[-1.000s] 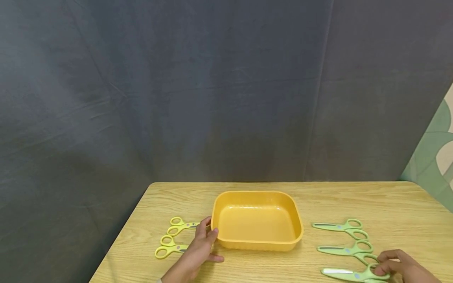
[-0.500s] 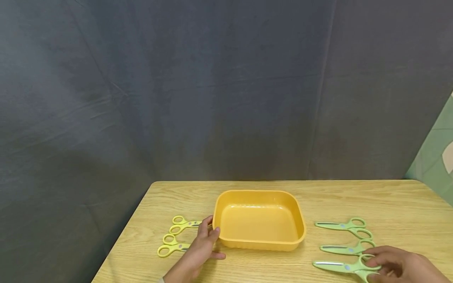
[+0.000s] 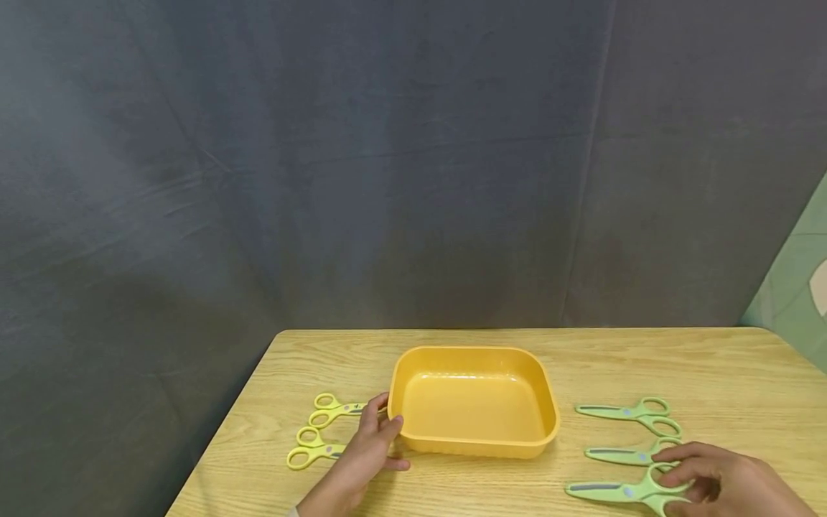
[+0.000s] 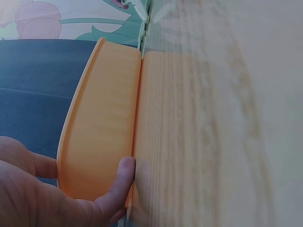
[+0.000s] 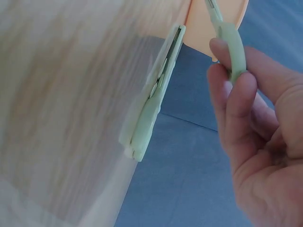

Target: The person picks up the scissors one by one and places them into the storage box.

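Observation:
Around the front left corner of the yellow plastic tray (image 3: 478,445), my left hand (image 3: 365,452) holds on, fingers against its side and rim; the left wrist view shows one finger low along the wall near the table. My right hand (image 3: 736,481) pinches the handle of a light green pair of scissors (image 3: 601,491). In the right wrist view these scissors (image 5: 236,52) are raised off the table, gripped between thumb and fingertips. Second green scissors (image 3: 617,455), their handles partly behind my right hand, and third green scissors (image 3: 636,412) lie beyond, blades pointing left.
Left of the tray lie two yellow-green pairs of scissors (image 3: 310,452), their blades partly hidden by my left hand. The wooden table (image 3: 723,373) ends at a dark grey cloth (image 3: 420,179). A patterned green wall (image 3: 801,287) shows at the right.
My right hand has lifted the nearest green scissors and shifted them slightly to the left; it now partly covers the middle pair. My left hand has stayed at the tray's corner.

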Available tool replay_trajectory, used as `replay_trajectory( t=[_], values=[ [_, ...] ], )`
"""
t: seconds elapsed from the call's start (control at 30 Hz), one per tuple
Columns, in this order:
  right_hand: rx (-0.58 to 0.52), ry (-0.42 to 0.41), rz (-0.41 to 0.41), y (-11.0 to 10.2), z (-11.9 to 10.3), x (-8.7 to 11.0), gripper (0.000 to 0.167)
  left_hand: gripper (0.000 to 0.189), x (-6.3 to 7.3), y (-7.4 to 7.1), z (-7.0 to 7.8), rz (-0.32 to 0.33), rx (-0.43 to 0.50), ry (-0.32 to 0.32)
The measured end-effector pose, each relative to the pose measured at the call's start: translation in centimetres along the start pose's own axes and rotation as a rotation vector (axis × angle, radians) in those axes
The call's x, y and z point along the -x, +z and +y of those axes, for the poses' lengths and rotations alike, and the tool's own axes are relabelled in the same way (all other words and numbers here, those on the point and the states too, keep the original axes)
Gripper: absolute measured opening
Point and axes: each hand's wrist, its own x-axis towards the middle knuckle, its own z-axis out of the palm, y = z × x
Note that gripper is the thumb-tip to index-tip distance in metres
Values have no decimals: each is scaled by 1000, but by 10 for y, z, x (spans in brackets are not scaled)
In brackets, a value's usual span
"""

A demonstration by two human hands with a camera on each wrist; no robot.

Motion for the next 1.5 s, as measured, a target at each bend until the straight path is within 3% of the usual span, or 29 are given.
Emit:
replay_trajectory(
  t=[0.33, 0.57, 0.83, 1.1, 1.33, 1.5],
  values=[
    [-73, -84, 40, -8, -5, 2, 20, 66, 0, -1, 0, -10, -11, 10],
    [-117, -32, 59, -20, -12, 4, 20, 68, 1, -1, 1, -16, -26, 10],
    [-73, 19, 102, -28, -20, 3, 22, 69, 0, 1, 2, 10, 5, 18],
    [-59, -18, 168, -27, -31, 1, 28, 63, 1, 1, 1, 13, -3, 17],
    [22, 196, 64, -33, -52, -10, 31, 61, 2, 0, 2, 21, -29, 4],
    [-24, 164, 117, -32, -65, -19, 26, 61, 1, 0, 1, 21, -38, -11]
  ],
)
